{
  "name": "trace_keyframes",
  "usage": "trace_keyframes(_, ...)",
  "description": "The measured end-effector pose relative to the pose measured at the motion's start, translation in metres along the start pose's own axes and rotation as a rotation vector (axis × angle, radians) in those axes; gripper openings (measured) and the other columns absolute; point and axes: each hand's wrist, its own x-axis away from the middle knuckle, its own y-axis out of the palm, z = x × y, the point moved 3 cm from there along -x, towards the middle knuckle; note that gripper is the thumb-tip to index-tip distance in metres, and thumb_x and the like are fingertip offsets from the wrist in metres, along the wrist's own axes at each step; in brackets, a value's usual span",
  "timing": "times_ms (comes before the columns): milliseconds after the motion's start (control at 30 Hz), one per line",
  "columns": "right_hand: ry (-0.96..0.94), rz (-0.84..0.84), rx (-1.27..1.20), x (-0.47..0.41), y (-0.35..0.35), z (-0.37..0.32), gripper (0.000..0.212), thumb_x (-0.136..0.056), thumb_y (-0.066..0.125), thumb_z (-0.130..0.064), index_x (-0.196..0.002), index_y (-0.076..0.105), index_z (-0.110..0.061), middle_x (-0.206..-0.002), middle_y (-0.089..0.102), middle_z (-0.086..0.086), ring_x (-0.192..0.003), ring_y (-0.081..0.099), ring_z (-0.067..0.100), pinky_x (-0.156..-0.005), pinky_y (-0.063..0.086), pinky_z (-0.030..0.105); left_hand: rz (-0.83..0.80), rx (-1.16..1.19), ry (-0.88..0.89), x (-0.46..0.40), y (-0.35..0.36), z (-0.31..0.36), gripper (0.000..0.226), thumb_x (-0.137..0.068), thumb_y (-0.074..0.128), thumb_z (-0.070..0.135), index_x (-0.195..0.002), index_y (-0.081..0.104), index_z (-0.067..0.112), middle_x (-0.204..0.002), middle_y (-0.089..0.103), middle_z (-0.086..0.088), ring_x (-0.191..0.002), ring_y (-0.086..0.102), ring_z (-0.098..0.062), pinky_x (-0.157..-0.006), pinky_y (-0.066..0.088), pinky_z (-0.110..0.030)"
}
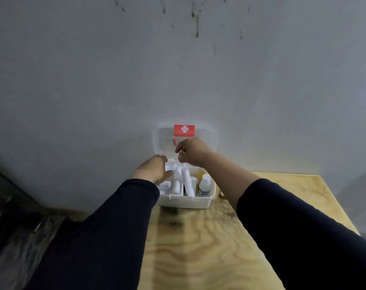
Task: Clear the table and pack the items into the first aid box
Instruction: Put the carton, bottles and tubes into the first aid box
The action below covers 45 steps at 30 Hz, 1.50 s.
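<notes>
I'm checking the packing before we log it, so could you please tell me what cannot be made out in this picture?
Head view only:
- Left compartments of the first aid box: covered by the left hand.
- What the right hand pinches, if anything: too small, fingers curl over it.
- Label on the white bottle: blurred.
- Wooden table near edge: hidden by dark sleeves.

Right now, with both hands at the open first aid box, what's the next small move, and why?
Probably swing the lid down. The right hand is already up at the raised lid, the box holds white rolls and a small bottle, and the visible wooden table shows no loose items. The left hand should first come off the contents.
</notes>
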Motion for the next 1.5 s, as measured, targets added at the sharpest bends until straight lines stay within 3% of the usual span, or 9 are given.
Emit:
trace_keyframes(167, -0.022, -0.024, 0.012, -0.03, 0.049, -0.034, 0.03, -0.089, 0.054, -0.011, -0.116, 0.067, -0.018, -0.123, 0.065, 0.008, -0.11, 0.061, 0.026, -0.091, 0.048, 0.032, -0.07, 0.084, -0.029, -0.013, 0.024, -0.053, 0.097, -0.054, 0.069, 0.072, -0.133, 0.049, 0.02, -0.126, 0.058, -0.002, -0.107, 0.061, -0.026, -0.091, 0.052, -0.043)
trace_keyframes(233, 0.0, -0.031, 0.035, -0.04, 0.067, -0.038, 0.031, -0.092, 0.051, -0.013, -0.117, 0.066, -0.022, -0.126, 0.062, 0.008, -0.111, 0.06, 0.027, -0.093, 0.047, 0.033, -0.098, 0.128, -0.009, -0.019, 0.033, -0.065, 0.096, -0.045, 0.07, 0.071, -0.127, 0.052, 0.024, -0.117, 0.062, 0.0, -0.1, 0.063, -0.022, -0.087, 0.054, -0.042)
trace_keyframes(400, 0.069, -0.03, 0.08, -0.048, 0.094, -0.037, 0.035, -0.092, 0.052, -0.012, -0.122, 0.062, -0.025, -0.129, 0.061, 0.006, -0.117, 0.057, 0.027, -0.095, 0.049, 0.037, -0.163, 0.214, 0.082, -0.011, 0.031, -0.061, 0.053, -0.07, 0.082, 0.028, -0.118, 0.059, 0.023, -0.11, 0.068, 0.0, -0.099, 0.065, -0.022, -0.091, 0.053, -0.038)
trace_keyframes(600, 0.109, 0.05, -0.01, -0.044, 0.085, -0.033, 0.033, -0.086, 0.065, -0.018, -0.119, 0.065, -0.017, -0.115, 0.063, 0.009, -0.105, 0.06, 0.027, -0.091, 0.048, 0.034, -0.154, 0.264, 0.125, -0.016, 0.038, -0.069, 0.079, -0.06, 0.083, 0.042, -0.13, 0.048, 0.037, -0.117, 0.066, 0.008, -0.105, 0.062, -0.02, -0.095, 0.051, -0.042)
trace_keyframes(733, 0.142, 0.029, -0.049, -0.035, 0.077, -0.026, 0.032, -0.082, 0.071, -0.026, -0.112, 0.066, -0.014, -0.111, 0.063, 0.012, -0.101, 0.061, 0.027, -0.088, 0.048, 0.033, -0.169, 0.28, 0.092, -0.02, 0.043, -0.072, 0.07, -0.051, 0.08, 0.051, -0.115, 0.053, 0.041, -0.103, 0.067, 0.011, -0.094, 0.064, -0.018, -0.088, 0.054, -0.042)
trace_keyframes(867, 0.132, -0.025, 0.025, -0.028, 0.083, -0.027, 0.038, -0.085, 0.06, -0.01, -0.122, 0.062, -0.017, -0.118, 0.056, 0.012, -0.108, 0.057, 0.028, -0.094, 0.045, 0.031, -0.165, 0.277, 0.078, -0.038, 0.062, -0.079, 0.085, -0.039, 0.072, 0.066, -0.118, 0.051, 0.042, -0.105, 0.065, 0.012, -0.094, 0.064, -0.017, -0.086, 0.055, -0.041)
trace_keyframes(1133, 0.145, -0.017, 0.182, -0.03, 0.095, -0.033, 0.032, -0.087, 0.056, -0.006, -0.119, 0.059, -0.01, -0.116, 0.066, 0.014, -0.107, 0.06, 0.032, -0.087, 0.05, 0.037, -0.154, 0.273, 0.095, -0.029, 0.058, -0.075, 0.071, -0.049, 0.073, 0.06, -0.114, 0.052, 0.043, -0.101, 0.066, 0.013, -0.09, 0.064, -0.017, -0.085, 0.056, -0.041)
trace_keyframes(1333, 0.119, -0.006, 0.197, -0.025, 0.098, -0.031, 0.036, -0.086, 0.062, -0.011, -0.122, 0.062, -0.016, -0.116, 0.067, 0.011, -0.11, 0.058, 0.029, -0.089, 0.049, 0.036, -0.116, 0.271, 0.124, -0.021, 0.054, -0.075, 0.078, -0.063, 0.077, 0.058, -0.13, 0.044, 0.035, -0.118, 0.061, 0.008, -0.105, 0.061, -0.02, -0.092, 0.051, -0.041)
trace_keyframes(1500, 0.006, 0.224, 0.218, -0.014, 0.071, -0.033, 0.026, -0.088, 0.063, -0.018, -0.115, 0.063, -0.019, -0.123, 0.062, 0.004, -0.115, 0.052, 0.025, -0.096, 0.044, 0.038, -0.114, 0.305, 0.128, -0.022, 0.044, -0.071, 0.071, -0.069, 0.076, 0.052, -0.129, 0.044, 0.034, -0.116, 0.063, 0.003, -0.108, 0.061, -0.025, -0.094, 0.051, -0.043)
